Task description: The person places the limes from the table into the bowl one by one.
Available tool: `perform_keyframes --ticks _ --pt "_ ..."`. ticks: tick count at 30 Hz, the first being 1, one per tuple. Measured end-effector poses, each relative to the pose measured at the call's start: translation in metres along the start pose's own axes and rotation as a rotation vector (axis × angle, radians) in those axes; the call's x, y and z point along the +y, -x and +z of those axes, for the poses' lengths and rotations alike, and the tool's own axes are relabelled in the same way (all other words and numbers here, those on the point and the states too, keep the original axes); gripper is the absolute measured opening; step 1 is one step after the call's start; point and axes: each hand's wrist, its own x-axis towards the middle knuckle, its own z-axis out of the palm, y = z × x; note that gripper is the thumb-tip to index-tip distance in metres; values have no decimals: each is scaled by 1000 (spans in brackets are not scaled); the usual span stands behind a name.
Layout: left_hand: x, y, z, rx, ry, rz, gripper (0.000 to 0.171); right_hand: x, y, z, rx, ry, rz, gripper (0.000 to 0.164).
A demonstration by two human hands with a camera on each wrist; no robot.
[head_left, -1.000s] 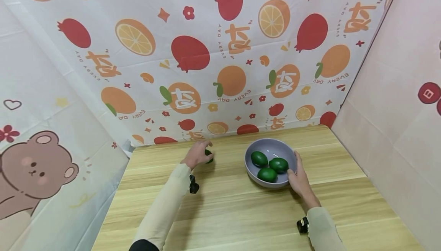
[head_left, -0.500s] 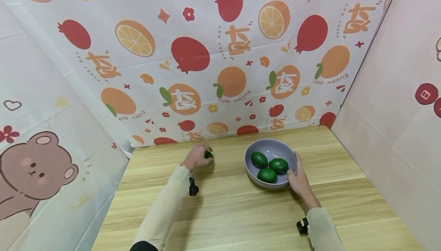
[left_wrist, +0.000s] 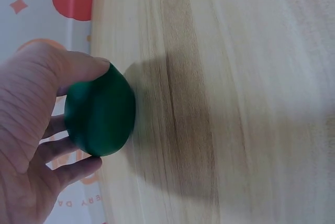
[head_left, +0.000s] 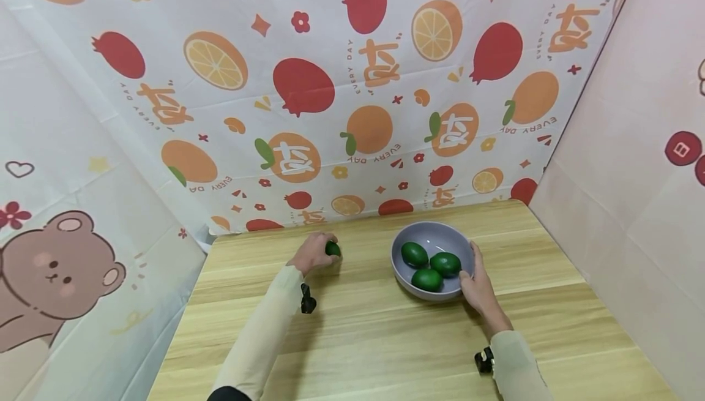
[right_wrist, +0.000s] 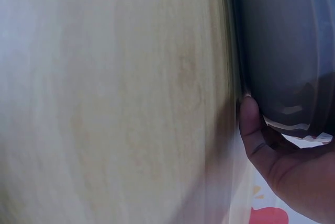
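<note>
At the back left of the table, my left hand (head_left: 312, 253) holds a dark green lime (head_left: 332, 248). In the left wrist view the thumb lies on one side of the lime (left_wrist: 104, 111) and the fingers curl round the other, close over the wood. My right hand (head_left: 480, 284) grips the right side of a grey-purple bowl (head_left: 402, 277), thumb at the rim. Three limes (head_left: 428, 279) lie together inside the bowl. The right wrist view shows the bowl's outer wall (right_wrist: 282, 41) with fingers against it; the limes are hidden there.
A light wood table (head_left: 374, 346) stretches under both arms. Its far edge meets a fruit-print curtain (head_left: 369, 131). Pale sheets hang at both sides, the left one with a printed bear (head_left: 60, 266). Each wrist carries a small black device (head_left: 308, 299).
My left fingers have closed round the lime, and that hand has shifted slightly left and nearer. The right hand and the bowl have stayed in place.
</note>
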Motion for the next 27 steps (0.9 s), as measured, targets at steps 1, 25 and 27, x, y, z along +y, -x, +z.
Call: perform_keyframes --ticks 1,25,27 --pt "0 1 0 -4 1 -7 47 0 0 0 1 0 -1 82" --pt "-6 -1 -4 -3 -33 -39 55 -1 -4 5 17 -14 3 82" --pt "-7 -2 -4 -1 -29 -38 55 -1 -5 5 17 -13 8 82"
